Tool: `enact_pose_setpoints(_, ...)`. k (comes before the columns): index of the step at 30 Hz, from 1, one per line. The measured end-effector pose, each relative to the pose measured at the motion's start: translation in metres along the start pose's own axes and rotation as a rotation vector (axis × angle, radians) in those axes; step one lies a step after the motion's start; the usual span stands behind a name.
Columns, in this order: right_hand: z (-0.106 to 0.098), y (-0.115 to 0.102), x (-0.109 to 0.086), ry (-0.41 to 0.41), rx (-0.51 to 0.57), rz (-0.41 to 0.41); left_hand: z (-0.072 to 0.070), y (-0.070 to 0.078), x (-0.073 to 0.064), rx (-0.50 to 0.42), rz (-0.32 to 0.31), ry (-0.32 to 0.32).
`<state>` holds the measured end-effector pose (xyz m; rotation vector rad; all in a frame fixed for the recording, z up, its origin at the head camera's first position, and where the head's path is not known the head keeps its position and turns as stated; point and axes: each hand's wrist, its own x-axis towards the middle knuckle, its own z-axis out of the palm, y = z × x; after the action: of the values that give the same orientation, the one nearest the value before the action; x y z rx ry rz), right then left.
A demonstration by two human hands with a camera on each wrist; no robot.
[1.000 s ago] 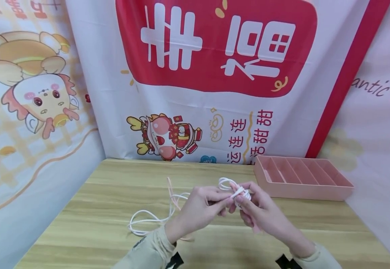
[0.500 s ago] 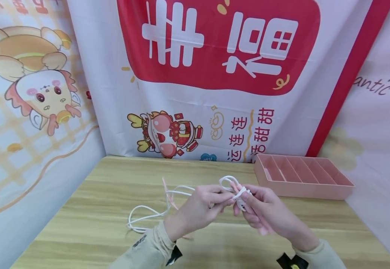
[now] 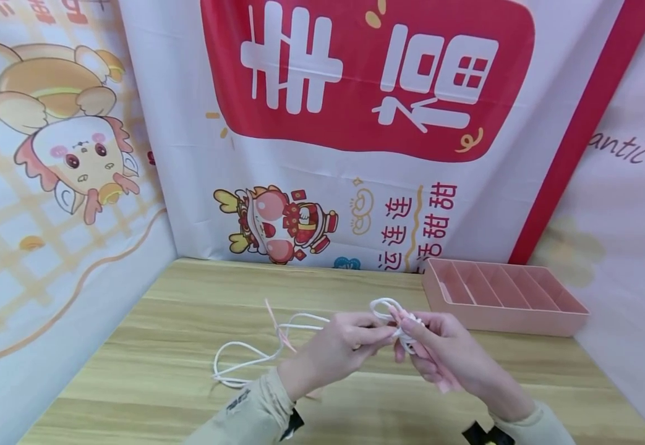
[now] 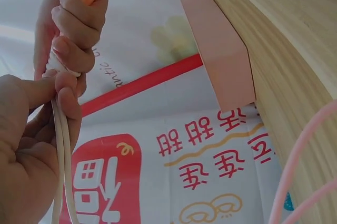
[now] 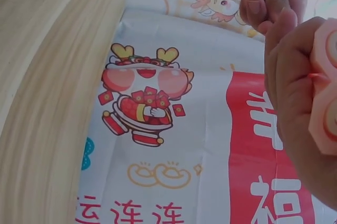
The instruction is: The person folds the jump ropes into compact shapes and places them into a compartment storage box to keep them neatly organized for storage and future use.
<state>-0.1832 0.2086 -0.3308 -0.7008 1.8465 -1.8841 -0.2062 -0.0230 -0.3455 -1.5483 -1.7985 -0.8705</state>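
Observation:
A jump rope with pink handles and white cord is held up in both hands. In the head view my right hand [image 3: 456, 352] grips the two handles side by side, cord wound around them and a white loop [image 3: 384, 303] standing out at the top. The hexagonal handle ends [image 5: 321, 139] poke out of the fist in the right wrist view. With thumb and fingers my left hand [image 3: 336, 346] pinches the cord close beside the windings. Two white strands [image 4: 64, 155] hang from these fingers in the left wrist view. Slack cord [image 3: 214, 368] with a pink stretch [image 3: 275, 324] lies on the table.
A pink box [image 3: 522, 318] with several narrow compartments stands at the table's back right. Printed cloth [image 3: 289, 161] hangs along the back and both sides of the wooden table [image 3: 133, 371].
My right hand has moved slightly right and turned the wound bundle, so a handle end shows more below the fist. My left hand follows rightward, still pinching the cord.

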Motion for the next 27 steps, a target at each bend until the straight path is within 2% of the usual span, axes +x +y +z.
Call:
enact_pose_setpoints(5,-0.001,-0.004,-0.004,0.074,0.009,-0.018,0.002,-0.010,-0.005,-0.110,-0.091,-0.051)
enact_pose_setpoints(10,-0.001,-0.007,-0.004,0.030,0.023,-0.085,-0.003,-0.021,-0.009,-0.250,-0.240,-0.091)
enact_pose_setpoints(14,0.000,-0.007,-0.003,-0.019,-0.007,-0.122,-0.007,-0.026,-0.012,-0.370,-0.394,-0.102)
enact_pose_setpoints(19,0.002,-0.007,-0.004,-0.038,-0.054,-0.115,-0.009,-0.028,-0.012,-0.556,-0.629,-0.100)
enact_pose_setpoints(21,0.002,-0.007,-0.004,-0.033,-0.071,-0.104,-0.009,-0.029,-0.012,-0.609,-0.694,-0.097)
enact_pose_setpoints(24,0.002,-0.006,-0.004,-0.033,-0.083,-0.101,-0.009,-0.030,-0.012,-0.660,-0.753,-0.110)
enact_pose_setpoints(27,0.003,-0.005,-0.004,-0.031,-0.113,-0.111,-0.009,-0.030,-0.012,-0.679,-0.773,-0.124)
